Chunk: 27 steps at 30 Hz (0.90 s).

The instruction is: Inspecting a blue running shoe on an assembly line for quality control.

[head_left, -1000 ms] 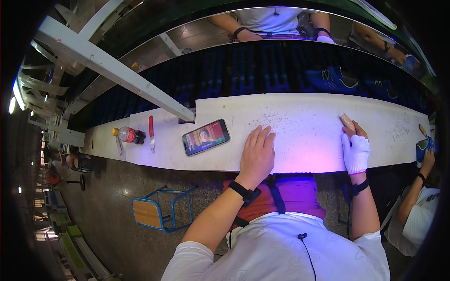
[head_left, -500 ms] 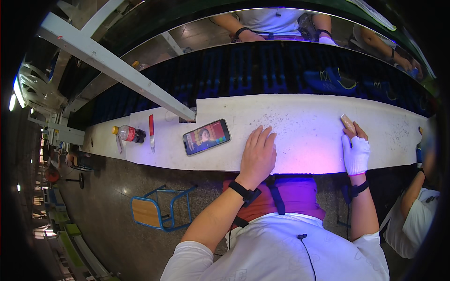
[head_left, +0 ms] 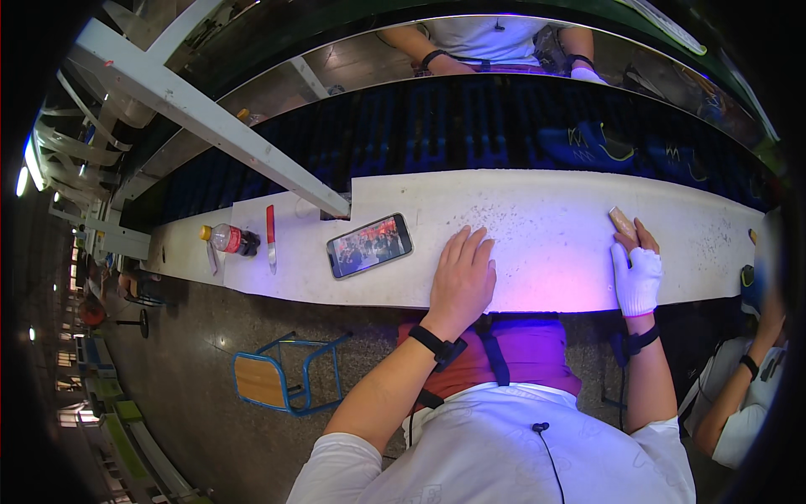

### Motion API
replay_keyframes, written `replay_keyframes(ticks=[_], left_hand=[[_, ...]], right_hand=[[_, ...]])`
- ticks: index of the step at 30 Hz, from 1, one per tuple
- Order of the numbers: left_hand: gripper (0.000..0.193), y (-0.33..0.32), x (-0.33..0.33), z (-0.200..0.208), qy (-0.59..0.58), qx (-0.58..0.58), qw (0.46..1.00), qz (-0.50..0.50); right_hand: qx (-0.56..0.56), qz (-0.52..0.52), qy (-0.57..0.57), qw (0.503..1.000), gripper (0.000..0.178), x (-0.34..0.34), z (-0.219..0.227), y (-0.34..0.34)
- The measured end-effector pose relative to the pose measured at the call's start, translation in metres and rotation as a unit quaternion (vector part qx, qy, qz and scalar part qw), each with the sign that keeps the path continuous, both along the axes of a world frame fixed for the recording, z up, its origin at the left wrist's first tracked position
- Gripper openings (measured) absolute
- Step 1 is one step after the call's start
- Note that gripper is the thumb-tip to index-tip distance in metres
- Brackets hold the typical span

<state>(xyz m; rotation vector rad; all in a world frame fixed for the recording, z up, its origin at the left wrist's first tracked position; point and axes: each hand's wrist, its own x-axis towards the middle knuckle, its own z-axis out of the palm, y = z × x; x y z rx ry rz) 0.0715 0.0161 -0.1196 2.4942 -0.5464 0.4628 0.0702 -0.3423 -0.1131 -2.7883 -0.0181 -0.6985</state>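
Note:
My left hand [head_left: 462, 273] is bare and lies flat on the white work surface [head_left: 546, 193], its fingers stretched out and a little apart. To the left of it a smartphone [head_left: 369, 245] with a lit picture on its screen lies on the same surface. My right hand [head_left: 638, 273] wears a white glove with bare fingertips and rests on the surface to the right. Its fingers are closed on a small tan block [head_left: 622, 222], whose far end sticks out past them. Dark crumbs [head_left: 499, 217] are scattered beyond and between my hands.
A dark conveyor [head_left: 420, 126] carrying blue shoes [head_left: 592, 144] runs beyond the surface. A bottle of dark drink [head_left: 231, 239] and a red-handled knife [head_left: 271, 239] lie at left, near a slanted white post [head_left: 210, 118]. A stool [head_left: 264, 378] stands behind left; a co-worker's arm [head_left: 739, 386] is at right.
The blue shoes have shifted slightly left on the conveyor. The phone's picture has changed. The co-worker's arm at right has moved nearer the lower edge. My hands have stayed in place.

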Motion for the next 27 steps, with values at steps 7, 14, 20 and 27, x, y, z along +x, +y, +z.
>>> replay_keyframes(ticks=[7,14,20,27], left_hand=[[0.037,0.001,0.001,-0.006,0.001,0.032,0.999,0.004],[0.035,-0.001,0.001,-0.004,0.009,0.025,1.0,0.009],[0.035,0.001,0.002,-0.006,0.021,0.024,0.999,0.011],[0.052,0.002,0.003,-0.002,0.037,0.007,0.999,-0.001]], right_hand=[[-0.025,0.075,0.001,0.997,0.03,0.023,0.045,-0.002],[-0.152,0.052,0.18,0.97,0.069,0.191,0.087,0.004],[-0.189,0.116,0.371,0.902,0.073,0.274,0.07,0.016],[-0.233,0.139,0.166,0.948,0.031,0.236,0.083,0.044]])
